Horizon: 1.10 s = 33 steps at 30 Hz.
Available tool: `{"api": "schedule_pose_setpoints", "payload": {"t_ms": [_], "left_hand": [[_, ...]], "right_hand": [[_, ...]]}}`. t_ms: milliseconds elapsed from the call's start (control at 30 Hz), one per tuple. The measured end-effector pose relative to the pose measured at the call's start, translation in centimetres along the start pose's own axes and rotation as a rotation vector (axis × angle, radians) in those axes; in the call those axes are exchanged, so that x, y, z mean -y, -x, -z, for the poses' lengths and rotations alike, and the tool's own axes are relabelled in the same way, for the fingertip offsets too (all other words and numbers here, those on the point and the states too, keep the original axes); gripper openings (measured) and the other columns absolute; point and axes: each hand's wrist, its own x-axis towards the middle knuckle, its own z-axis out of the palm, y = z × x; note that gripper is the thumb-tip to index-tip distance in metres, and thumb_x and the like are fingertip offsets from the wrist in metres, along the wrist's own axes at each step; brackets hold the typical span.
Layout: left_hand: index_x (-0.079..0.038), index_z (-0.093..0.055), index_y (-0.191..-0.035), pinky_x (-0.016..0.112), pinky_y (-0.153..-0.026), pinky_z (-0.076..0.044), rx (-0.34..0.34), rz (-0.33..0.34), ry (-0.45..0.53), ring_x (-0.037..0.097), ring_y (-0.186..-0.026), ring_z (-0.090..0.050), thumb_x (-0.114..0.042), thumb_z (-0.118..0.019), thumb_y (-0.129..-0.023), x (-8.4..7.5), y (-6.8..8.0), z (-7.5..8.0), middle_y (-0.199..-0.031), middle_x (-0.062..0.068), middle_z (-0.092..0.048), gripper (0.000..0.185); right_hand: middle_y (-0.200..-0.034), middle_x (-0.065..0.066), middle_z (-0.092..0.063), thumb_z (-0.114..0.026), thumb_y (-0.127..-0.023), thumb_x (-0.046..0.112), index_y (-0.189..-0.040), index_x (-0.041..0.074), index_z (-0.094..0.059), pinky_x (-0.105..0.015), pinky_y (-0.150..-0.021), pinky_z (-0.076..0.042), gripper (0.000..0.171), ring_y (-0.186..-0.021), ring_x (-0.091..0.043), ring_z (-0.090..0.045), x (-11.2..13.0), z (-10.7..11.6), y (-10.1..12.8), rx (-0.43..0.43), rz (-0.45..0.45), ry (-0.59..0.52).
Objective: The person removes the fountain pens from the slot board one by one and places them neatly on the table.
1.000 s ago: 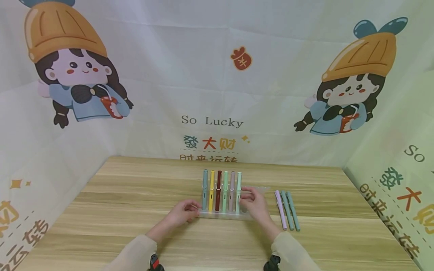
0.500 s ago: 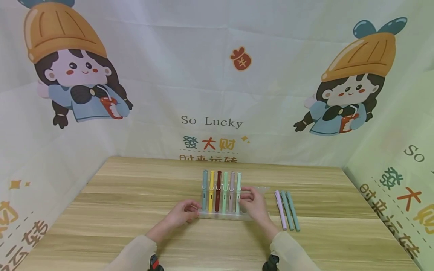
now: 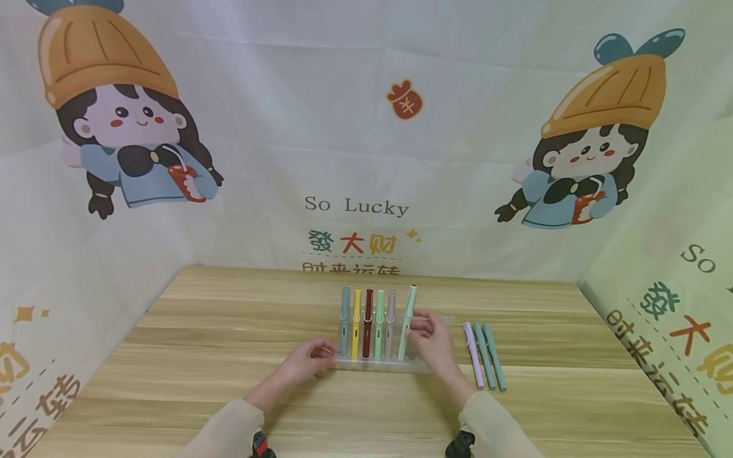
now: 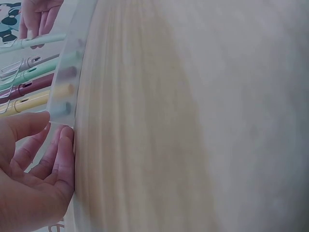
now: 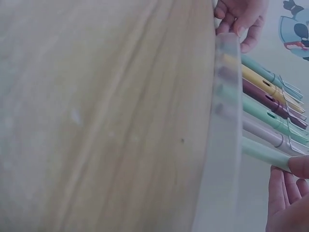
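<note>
A clear plastic pen stand (image 3: 372, 365) holds a row of upright pens: blue-grey, yellow (image 3: 357, 324), dark red (image 3: 368, 324), green and dusty mauve. At the row's right end, my right hand (image 3: 433, 343) pinches a pale mint pen (image 5: 263, 153) between thumb and fingers. This pen tilts to the right, its lower end at the stand's base and its cap higher than the others. My left hand (image 3: 312, 357) grips the stand's left end, the thumb tip on the corner and curled fingers against the end face in the left wrist view.
To the right of the stand, one lilac pen (image 3: 473, 356) and two teal pens (image 3: 495, 357) lie side by side on the wooden table (image 3: 229, 331). A printed cloth (image 3: 258, 165) hangs behind and on both sides.
My right hand has raised the pale mint pen slightly and tipped its cap to the right, away from the mauve pen. The left hand stays at the stand's end.
</note>
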Motion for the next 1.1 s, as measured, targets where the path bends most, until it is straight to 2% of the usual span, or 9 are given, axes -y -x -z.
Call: {"api": "schedule_pose_setpoints", "payload": {"t_ms": [367, 667, 833, 933, 1100], "left_hand": [[0.011, -0.054, -0.102, 0.035, -0.063, -0.050, -0.006, -0.006, 0.007, 0.019, -0.078, -0.055, 0.001, -0.057, -0.085, -0.2, 0.1, 0.0, -0.086, 0.010, -0.059, 0.021], [0.012, -0.054, -0.102, 0.035, -0.064, -0.049, -0.013, 0.002, 0.015, 0.019, -0.078, -0.055, 0.001, -0.058, -0.085, 0.0, 0.0, -0.1, -0.087, 0.010, -0.059, 0.021], [0.012, -0.054, -0.103, 0.037, -0.065, -0.049, -0.016, 0.005, 0.010, 0.020, -0.079, -0.055, 0.002, -0.056, -0.086, 0.2, -0.1, -0.1, -0.088, 0.012, -0.059, 0.020], [0.013, -0.053, -0.103, 0.039, -0.066, -0.049, -0.018, 0.008, 0.004, 0.022, -0.079, -0.055, 0.003, -0.055, -0.086, -0.4, 0.1, -0.2, -0.088, 0.014, -0.059, 0.020], [0.016, -0.052, -0.102, 0.041, -0.067, -0.049, -0.014, 0.001, 0.007, 0.026, -0.079, -0.055, 0.006, -0.053, -0.085, -2.6, 1.1, -0.2, -0.088, 0.018, -0.058, 0.019]], "right_hand": [[-0.090, -0.022, -0.062, -0.060, -0.078, -0.011, -0.112, -0.010, -0.051, -0.019, -0.069, -0.048, 0.035, -0.085, -0.033, -0.060, 0.9, 1.0, -0.2, -0.042, 0.024, -0.031], [-0.087, -0.016, -0.065, -0.065, -0.078, -0.006, -0.111, -0.003, -0.055, -0.021, -0.068, -0.050, 0.035, -0.082, -0.026, -0.062, 0.9, 2.6, -0.2, -0.082, 0.004, 0.078], [-0.087, -0.018, -0.063, -0.063, -0.078, -0.008, -0.112, -0.005, -0.055, -0.022, -0.065, -0.051, 0.035, -0.080, -0.025, -0.061, 0.8, 3.5, -0.3, -0.084, -0.009, 0.054], [-0.088, -0.017, -0.063, -0.062, -0.078, -0.009, -0.112, -0.005, -0.055, -0.021, -0.064, -0.050, 0.035, -0.079, -0.023, -0.061, 0.8, 4.1, -0.3, -0.089, -0.022, 0.063], [-0.090, -0.016, -0.063, -0.062, -0.079, -0.006, -0.114, -0.003, -0.055, -0.021, -0.064, -0.050, 0.036, -0.080, -0.021, -0.060, 0.8, 5.0, 0.0, -0.094, -0.043, 0.100]]}}
